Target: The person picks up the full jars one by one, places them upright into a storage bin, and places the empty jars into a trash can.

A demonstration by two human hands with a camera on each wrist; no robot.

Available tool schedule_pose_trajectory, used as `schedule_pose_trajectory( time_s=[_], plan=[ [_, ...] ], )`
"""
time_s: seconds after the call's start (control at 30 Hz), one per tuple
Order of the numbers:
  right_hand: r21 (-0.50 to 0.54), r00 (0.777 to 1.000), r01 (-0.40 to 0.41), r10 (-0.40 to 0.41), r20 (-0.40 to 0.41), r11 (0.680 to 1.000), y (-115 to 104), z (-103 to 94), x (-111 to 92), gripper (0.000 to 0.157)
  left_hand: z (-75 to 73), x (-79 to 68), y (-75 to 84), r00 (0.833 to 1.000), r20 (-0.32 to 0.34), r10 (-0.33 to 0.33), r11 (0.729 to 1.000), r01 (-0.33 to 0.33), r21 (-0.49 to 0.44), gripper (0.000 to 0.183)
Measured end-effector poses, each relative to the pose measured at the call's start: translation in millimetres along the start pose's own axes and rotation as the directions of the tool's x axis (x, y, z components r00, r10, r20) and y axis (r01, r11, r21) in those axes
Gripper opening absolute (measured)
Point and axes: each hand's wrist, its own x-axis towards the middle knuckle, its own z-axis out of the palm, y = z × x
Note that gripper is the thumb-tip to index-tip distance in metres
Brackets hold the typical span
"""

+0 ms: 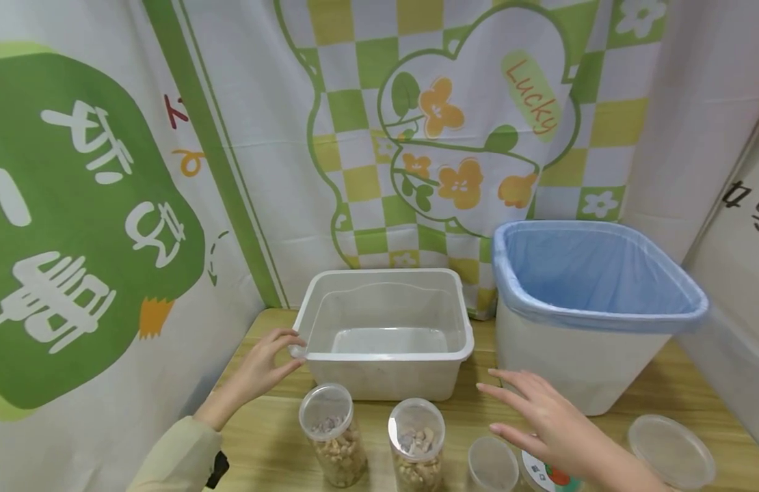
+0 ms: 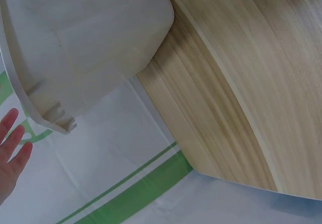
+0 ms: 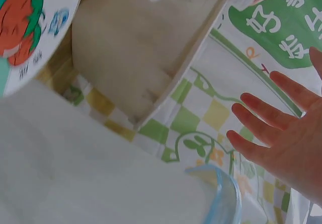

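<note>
A white plastic basin (image 1: 385, 379) stands on the table, its interior showing bare. At its front left corner is my left hand (image 1: 271, 365), fingers slightly bent and thumb below; the left wrist view shows spread fingertips (image 2: 12, 143) beside the rim. Whether they touch it I cannot tell. My right hand (image 1: 546, 427), fingers spread and holding nothing, is held above the table in front of the bin. Two clear lidded jars, a left one (image 1: 336, 444) and a right one (image 1: 416, 454), hold nut-like pieces and stand before the basin.
A white bin (image 1: 552, 369) with a blue liner (image 1: 601, 273) stands at the right. Near my right hand are a clear round container top (image 1: 493, 465), a round label with a red fruit picture (image 1: 542, 471) and a clear lid (image 1: 671, 451). Printed cloth (image 1: 262, 205) hangs behind.
</note>
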Motion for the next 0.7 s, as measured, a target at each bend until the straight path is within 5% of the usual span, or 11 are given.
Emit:
schedule_pose_trajectory(
  time_s=[0.2,0.4,0.7],
  plan=[
    [0.123,0.992,-0.092,0.08,0.102,0.988,-11.4,17.0,4.5,0.046,5.9,1.2,0.3,1.0,-0.021,-0.022,0.999,0.021,-0.027,0.02],
    [0.213,0.99,-0.108,0.087,0.107,0.971,-20.5,35.0,8.1,0.042,10.0,0.5,1.2,0.999,-0.026,-0.048,0.998,0.046,-0.047,0.016],
    [0.403,0.978,-0.2,0.156,0.14,0.893,-29.8,56.3,11.9,0.037,14.3,0.0,0.6,0.998,-0.047,-0.044,0.998,0.042,-0.049,0.015]
  ],
)
